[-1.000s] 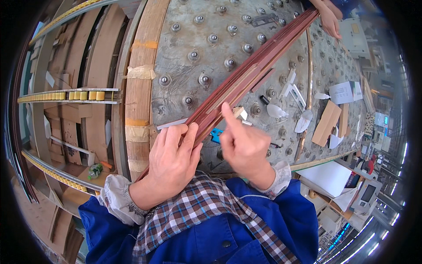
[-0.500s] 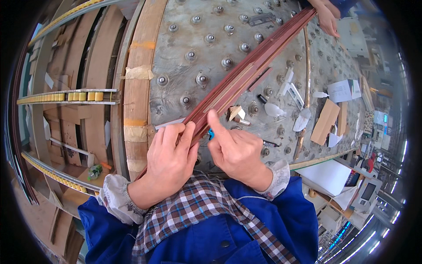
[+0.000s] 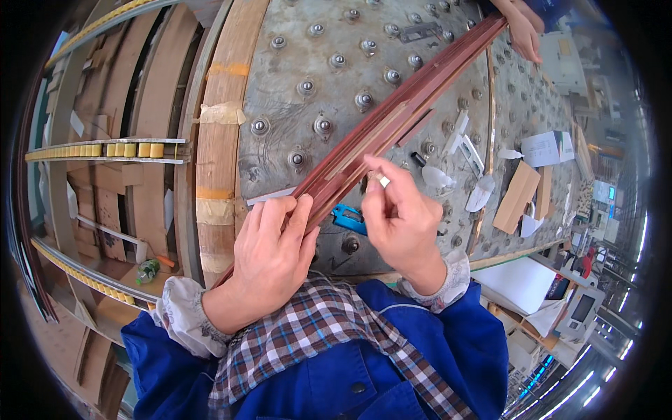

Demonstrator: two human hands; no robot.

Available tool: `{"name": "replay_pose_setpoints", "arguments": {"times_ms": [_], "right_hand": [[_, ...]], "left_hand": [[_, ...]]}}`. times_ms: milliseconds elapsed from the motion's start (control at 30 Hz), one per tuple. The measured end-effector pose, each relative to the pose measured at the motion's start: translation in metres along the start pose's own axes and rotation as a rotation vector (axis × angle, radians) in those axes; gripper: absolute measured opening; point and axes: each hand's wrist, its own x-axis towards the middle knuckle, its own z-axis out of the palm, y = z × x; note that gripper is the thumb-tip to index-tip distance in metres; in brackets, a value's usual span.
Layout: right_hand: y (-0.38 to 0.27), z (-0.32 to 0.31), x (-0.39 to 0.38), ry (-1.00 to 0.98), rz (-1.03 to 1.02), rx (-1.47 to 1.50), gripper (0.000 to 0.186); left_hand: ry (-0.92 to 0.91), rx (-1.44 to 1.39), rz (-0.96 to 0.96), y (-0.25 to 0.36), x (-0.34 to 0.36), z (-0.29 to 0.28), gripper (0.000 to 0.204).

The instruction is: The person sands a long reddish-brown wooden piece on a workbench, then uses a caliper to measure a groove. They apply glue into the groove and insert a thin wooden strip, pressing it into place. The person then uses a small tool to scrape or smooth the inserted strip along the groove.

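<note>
A bundle of long reddish-brown strips [image 3: 413, 91] runs diagonally from my waist to the far right. My left hand [image 3: 269, 255] is closed round its near end. Just right of the bundle, my right hand [image 3: 404, 213] is curled, fingers pinched together. A small pale piece [image 3: 382, 180] shows between its finger and thumb; the rest is hidden. Below that hand's wrist side, a blue tool [image 3: 348, 219] with a cut-out lies on the table, next to the strips. At the far end another person's hand [image 3: 523, 38] is by the bundle.
The grey metal table [image 3: 280, 91] is studded with ball rollers [image 3: 323, 126]. On the right lie a white bottle [image 3: 437, 176], a white-framed tool [image 3: 470, 154], cardboard pieces [image 3: 518, 197] and papers [image 3: 546, 148]. A rack with yellow rollers [image 3: 129, 150] stands on the left.
My right hand has shifted right and its pointing finger has curled in, covering the small brown-and-white thing. The blue tool now shows more fully. My left hand keeps its hold on the strips.
</note>
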Motion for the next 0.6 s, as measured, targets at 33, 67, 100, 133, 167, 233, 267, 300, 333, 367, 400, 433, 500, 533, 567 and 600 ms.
{"name": "replay_pose_setpoints", "arguments": {"times_ms": [33,67,100,133,167,233,267,300,333,367,400,433,500,533,567,600], "right_hand": [[0.0002,0.0002,-0.0007,-0.014,-0.016,-0.04,0.028],[-0.0004,0.0007,-0.0019,-0.028,-0.032,-0.08,0.028],[0.0,0.0024,-0.0033,-0.045,-0.048,-0.117,0.028],[0.0025,0.0064,-0.0054,-0.019,-0.068,-0.126,0.027],[0.0012,0.0073,-0.0061,-0.018,-0.091,-0.128,0.027],[-0.0016,0.0078,-0.0083,-0.012,-0.138,-0.131,0.026],[-0.0007,0.008,-0.0082,-0.008,-0.124,-0.136,0.026],[0.0008,0.0082,-0.0078,-0.004,-0.111,-0.141,0.025],[0.0017,0.0083,-0.0075,0.001,-0.099,-0.146,0.025],[0.0012,0.0083,-0.0077,0.004,-0.107,-0.142,0.025],[0.0002,0.0087,-0.0079,0.009,-0.115,-0.138,0.024],[-0.0003,0.0088,-0.0079,0.014,-0.122,-0.134,0.024],[0.0019,0.008,-0.0064,0.001,-0.129,-0.161,0.023],[0.0026,0.0077,-0.0061,-0.004,-0.131,-0.174,0.023],[0.0012,0.0072,-0.0063,-0.008,-0.15,-0.178,0.023],[-0.0016,0.0067,-0.0061,-0.01,-0.17,-0.181,0.023]], "left_hand": [[-0.002,-0.001,0.001,0.0004,0.0006,-0.0003,0.054],[-0.004,-0.002,0.002,0.0007,0.0012,-0.0006,0.054],[-0.005,-0.001,-0.002,0.0008,0.0012,-0.0004,0.054],[-0.007,-0.001,-0.005,0.001,0.0011,-0.0003,0.054],[-0.009,0.0,-0.009,0.0011,0.0011,-0.0001,0.054],[-0.002,0.005,-0.008,0.0007,0.0009,0.0,0.054],[0.001,0.007,-0.007,0.0006,0.0008,0.0,0.054],[0.003,0.008,-0.008,0.0007,0.0007,-0.0001,0.054],[0.006,0.008,-0.009,0.0008,0.0004,-0.0001,0.054],[0.008,0.009,-0.011,0.0009,0.0002,0.0,0.054],[0.006,0.007,-0.01,0.0006,0.0002,0.0,0.054],[0.005,0.006,-0.01,0.0002,0.0003,0.0,0.054],[0.006,0.007,-0.009,0.0,0.0005,0.0003,0.054],[0.008,0.01,-0.007,0.0,0.0005,0.0003,0.054],[0.011,0.013,-0.006,0.0,0.0005,0.0004,0.054],[0.011,0.007,-0.004,0.0,0.0007,0.0,0.054]]}}
